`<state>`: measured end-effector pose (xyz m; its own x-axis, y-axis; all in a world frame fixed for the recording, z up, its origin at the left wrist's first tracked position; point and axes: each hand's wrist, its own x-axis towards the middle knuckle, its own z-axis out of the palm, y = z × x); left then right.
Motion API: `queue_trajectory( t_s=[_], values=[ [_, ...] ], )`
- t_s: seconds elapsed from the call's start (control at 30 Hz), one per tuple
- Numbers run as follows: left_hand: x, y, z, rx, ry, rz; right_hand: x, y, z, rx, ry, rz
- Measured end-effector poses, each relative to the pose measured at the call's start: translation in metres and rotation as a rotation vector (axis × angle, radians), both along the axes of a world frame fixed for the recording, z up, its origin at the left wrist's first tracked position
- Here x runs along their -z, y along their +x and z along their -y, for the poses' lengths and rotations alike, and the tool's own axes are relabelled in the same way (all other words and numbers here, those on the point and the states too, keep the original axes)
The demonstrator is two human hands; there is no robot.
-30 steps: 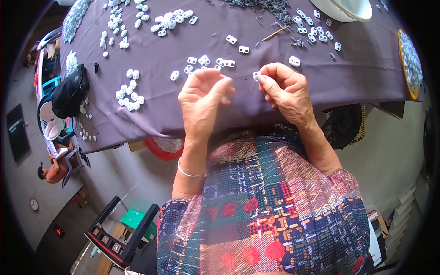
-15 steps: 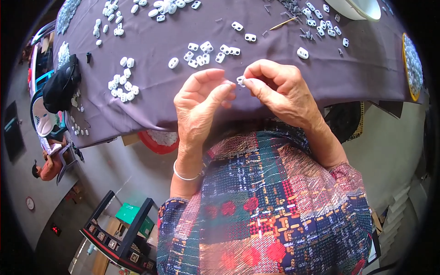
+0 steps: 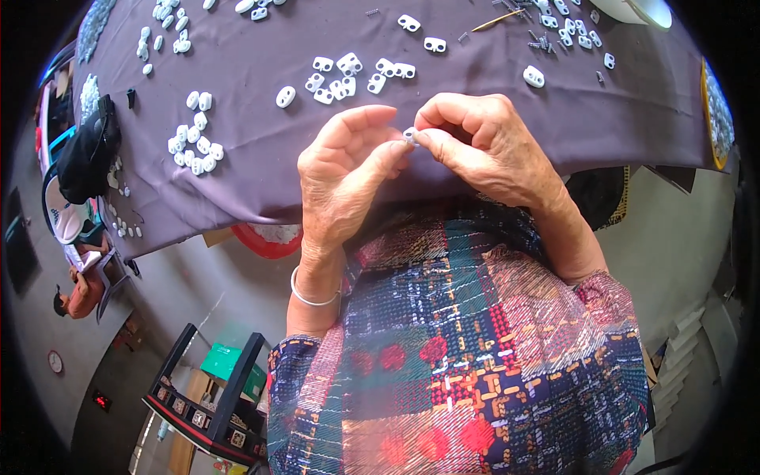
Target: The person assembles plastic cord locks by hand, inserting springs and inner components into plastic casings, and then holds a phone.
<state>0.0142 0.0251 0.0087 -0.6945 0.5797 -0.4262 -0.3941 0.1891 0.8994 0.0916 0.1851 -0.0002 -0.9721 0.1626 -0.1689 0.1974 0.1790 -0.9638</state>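
Observation:
Over the table's near edge, my right hand [image 3: 491, 146] pinches a small white plastic cord lock [image 3: 409, 135] with dark holes between thumb and forefinger. My left hand [image 3: 344, 170] is closed in a loose pinch right beside it, thumb tip close against the piece. Whatever the left fingertips hold is too small to make out. Just beyond the hands lies a group of white two-hole cord locks [image 3: 348, 63]. A single white oval piece [image 3: 285, 96] lies to their left, and another oval piece [image 3: 533, 77] to the right.
Dark cloth covers the table [image 3: 261, 47]. Small metal springs [image 3: 542, 47] and a thin pointed stick [image 3: 497, 20] lie at the far right, near a white bowl [image 3: 653, 12]. White pieces [image 3: 195, 142] cluster on the left near a black bag [image 3: 87, 154]. A red basin [image 3: 269, 241] is below the edge.
My hands have come closer together, and the cord lock now meets my left fingertips. The view has shifted slightly; the pieces on the table lie as before.

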Motion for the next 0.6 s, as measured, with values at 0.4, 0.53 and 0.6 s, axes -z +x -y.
queue_trajectory(
  t_s=[0.4,0.53,0.6],
  values=[
    [0.0029,0.0024,-0.0003,0.003,-0.044,-0.045,0.0024,-0.0037,-0.0007,-0.054,0.176,-0.057],
    [0.004,0.0006,0.0008,0.015,-0.044,-0.051,0.0033,-0.0055,0.0007,-0.064,0.197,-0.062],
    [0.0044,0.0004,0.0011,0.022,-0.051,-0.053,0.0043,-0.0048,0.0002,-0.063,0.179,-0.055]
  ],
)
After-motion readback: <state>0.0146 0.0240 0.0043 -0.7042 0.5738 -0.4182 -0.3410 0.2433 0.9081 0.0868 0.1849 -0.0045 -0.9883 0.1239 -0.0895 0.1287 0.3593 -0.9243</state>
